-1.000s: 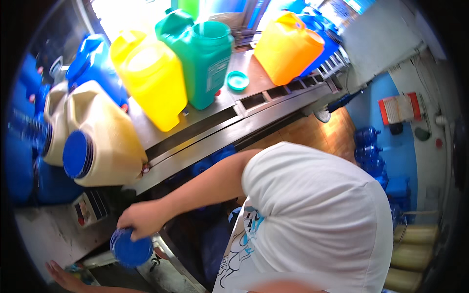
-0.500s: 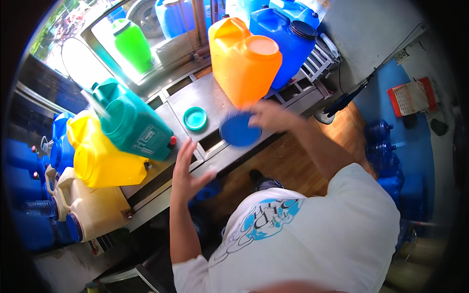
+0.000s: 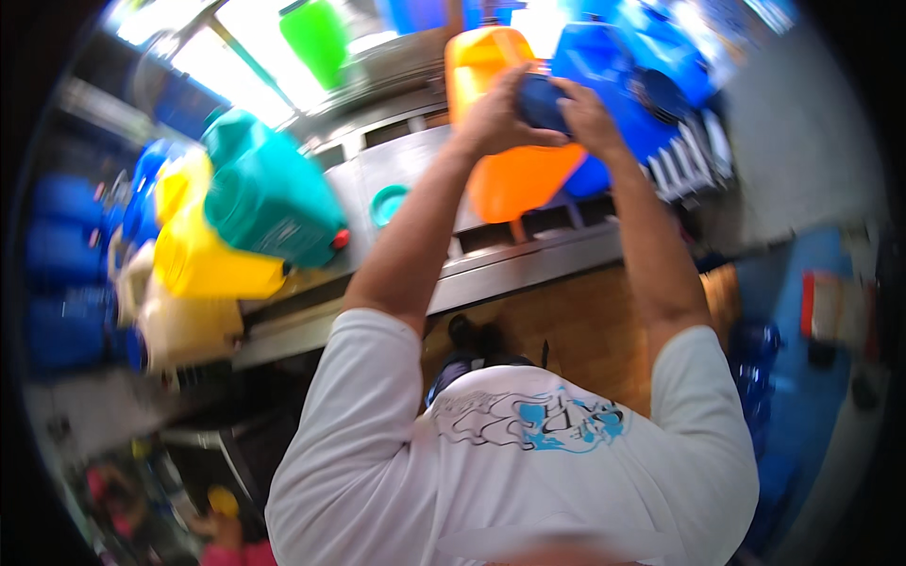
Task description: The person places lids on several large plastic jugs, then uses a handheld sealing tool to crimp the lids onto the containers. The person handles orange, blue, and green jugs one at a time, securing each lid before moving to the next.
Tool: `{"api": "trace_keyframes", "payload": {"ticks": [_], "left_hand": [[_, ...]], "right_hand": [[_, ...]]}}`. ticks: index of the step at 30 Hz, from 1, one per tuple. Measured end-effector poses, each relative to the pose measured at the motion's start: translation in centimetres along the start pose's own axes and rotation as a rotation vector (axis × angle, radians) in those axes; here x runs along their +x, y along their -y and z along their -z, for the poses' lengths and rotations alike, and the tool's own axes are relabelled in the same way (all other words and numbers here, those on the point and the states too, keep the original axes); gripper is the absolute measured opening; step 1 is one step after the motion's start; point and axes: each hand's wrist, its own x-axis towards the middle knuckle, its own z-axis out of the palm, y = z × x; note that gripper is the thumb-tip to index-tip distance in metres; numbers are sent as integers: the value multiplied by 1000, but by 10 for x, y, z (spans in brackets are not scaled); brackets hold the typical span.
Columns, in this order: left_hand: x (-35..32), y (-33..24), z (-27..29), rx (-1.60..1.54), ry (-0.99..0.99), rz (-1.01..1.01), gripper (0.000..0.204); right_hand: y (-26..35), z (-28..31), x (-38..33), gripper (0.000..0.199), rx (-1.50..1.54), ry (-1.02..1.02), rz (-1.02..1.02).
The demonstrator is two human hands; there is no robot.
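A dark blue round lid (image 3: 542,104) is at the top of the orange jug (image 3: 528,179), over where its mouth was seen. My left hand (image 3: 500,121) grips the lid's left side, thumb stretched along its near edge. On the opposite side, my right hand (image 3: 587,118) has its fingers curled against the rim. Whether the lid sits flush on the mouth is hidden by my hands and blur. A teal round lid (image 3: 388,204) lies on the metal counter (image 3: 346,189), left of the orange jug and beyond my left forearm.
Left on the counter stand a teal jug (image 3: 274,193), a yellow jug (image 3: 203,245) and a beige jug (image 3: 184,321). A blue jug (image 3: 613,104) with a dark lid is right of the orange one, near a white rack (image 3: 679,160). Another person's pink sleeve (image 3: 226,552) shows at lower left.
My right hand has carried the blue lid up to the orange jug's top. My left hand, open over the counter before, has joined it there. The whole view has shifted.
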Motion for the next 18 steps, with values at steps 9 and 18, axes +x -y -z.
{"api": "trace_keyframes", "payload": {"ticks": [9, 18], "left_hand": [[-46, -6, -51, 251, -464, 100, 112], [-38, -20, -65, 252, -547, 145, 111]], "right_hand": [[35, 6, 25, 70, -199, 236, 82], [-5, 14, 39, 68, 115, 333, 297]]}}
